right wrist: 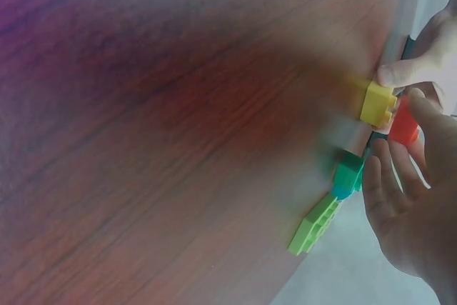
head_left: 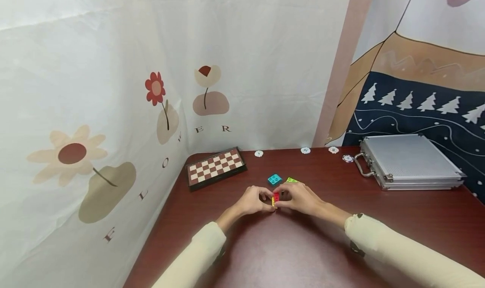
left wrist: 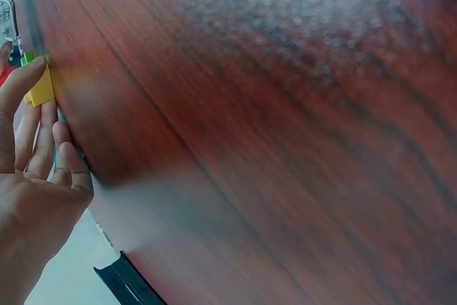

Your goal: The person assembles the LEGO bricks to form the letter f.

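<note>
Near the middle of the table, my left hand [head_left: 250,200] pinches a yellow toy building brick [right wrist: 376,105] between thumb and fingers. My right hand [head_left: 302,199] pinches a red toy building brick [right wrist: 403,121] right beside it. In the right wrist view the yellow brick's studs face the red one, close together. The left wrist view shows the thumb and fingertips on the yellow brick [left wrist: 41,89], with the red one mostly hidden. Just beyond the hands lie a teal brick [head_left: 274,179] and a lime green brick [head_left: 291,180], the latter partly covered by the right hand.
A checkered board [head_left: 216,168] lies at the table's back left. Several round chips, among them a white one [head_left: 259,153], sit along the back edge. At the back right is a silver case [head_left: 413,161] with its handle toward the bricks. Printed curtains [head_left: 265,69] border the table.
</note>
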Demonstrator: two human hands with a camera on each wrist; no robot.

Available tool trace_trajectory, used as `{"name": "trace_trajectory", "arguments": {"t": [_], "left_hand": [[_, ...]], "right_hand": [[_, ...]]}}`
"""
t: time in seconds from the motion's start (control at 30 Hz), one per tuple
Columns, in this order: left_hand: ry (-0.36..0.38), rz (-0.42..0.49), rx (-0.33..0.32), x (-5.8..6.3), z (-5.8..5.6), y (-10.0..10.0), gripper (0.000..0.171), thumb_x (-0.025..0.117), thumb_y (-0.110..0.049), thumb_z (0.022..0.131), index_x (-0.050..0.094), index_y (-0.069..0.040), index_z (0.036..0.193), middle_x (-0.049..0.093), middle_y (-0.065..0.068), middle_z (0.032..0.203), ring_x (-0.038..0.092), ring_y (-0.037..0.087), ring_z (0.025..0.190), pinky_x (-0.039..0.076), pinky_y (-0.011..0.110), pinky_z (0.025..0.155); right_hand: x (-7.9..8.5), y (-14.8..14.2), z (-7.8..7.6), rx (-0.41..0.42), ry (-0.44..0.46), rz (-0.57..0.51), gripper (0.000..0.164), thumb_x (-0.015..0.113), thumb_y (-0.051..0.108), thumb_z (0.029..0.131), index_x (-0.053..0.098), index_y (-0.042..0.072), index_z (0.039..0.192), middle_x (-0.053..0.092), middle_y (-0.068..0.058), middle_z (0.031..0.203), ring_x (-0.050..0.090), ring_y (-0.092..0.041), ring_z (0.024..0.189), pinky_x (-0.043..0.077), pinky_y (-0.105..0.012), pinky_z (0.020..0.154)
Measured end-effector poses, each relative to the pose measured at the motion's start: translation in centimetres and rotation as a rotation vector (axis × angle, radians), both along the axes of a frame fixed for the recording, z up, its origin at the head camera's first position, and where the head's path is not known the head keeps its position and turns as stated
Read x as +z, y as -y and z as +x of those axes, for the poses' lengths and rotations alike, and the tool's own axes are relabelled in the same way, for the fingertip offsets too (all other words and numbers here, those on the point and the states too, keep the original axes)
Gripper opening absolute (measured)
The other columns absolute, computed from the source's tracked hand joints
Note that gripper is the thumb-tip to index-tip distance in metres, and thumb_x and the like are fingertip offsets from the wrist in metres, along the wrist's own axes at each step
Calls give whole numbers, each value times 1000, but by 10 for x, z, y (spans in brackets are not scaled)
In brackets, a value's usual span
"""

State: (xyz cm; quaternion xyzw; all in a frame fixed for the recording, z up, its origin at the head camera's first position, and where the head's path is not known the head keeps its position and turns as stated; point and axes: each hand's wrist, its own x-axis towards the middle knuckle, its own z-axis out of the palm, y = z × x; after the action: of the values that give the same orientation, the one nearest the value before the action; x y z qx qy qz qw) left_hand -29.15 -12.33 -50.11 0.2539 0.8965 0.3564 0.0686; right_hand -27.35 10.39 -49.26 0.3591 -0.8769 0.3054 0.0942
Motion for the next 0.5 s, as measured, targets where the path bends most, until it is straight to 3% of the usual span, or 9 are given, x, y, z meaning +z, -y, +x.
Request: {"name": "trace_trajectory", "arguments": {"t": [0.5], "left_hand": [[-16,-5,-6,1,0,1,30,95,-29,75,80,-17,98,68,-8,80,61,8,81,49,23,71]], "right_hand": [[-6,7,1,-31,44,-12,37,89,30,84,79,13,115,74,7,96,63,-10,75,51,-20,63]]}}
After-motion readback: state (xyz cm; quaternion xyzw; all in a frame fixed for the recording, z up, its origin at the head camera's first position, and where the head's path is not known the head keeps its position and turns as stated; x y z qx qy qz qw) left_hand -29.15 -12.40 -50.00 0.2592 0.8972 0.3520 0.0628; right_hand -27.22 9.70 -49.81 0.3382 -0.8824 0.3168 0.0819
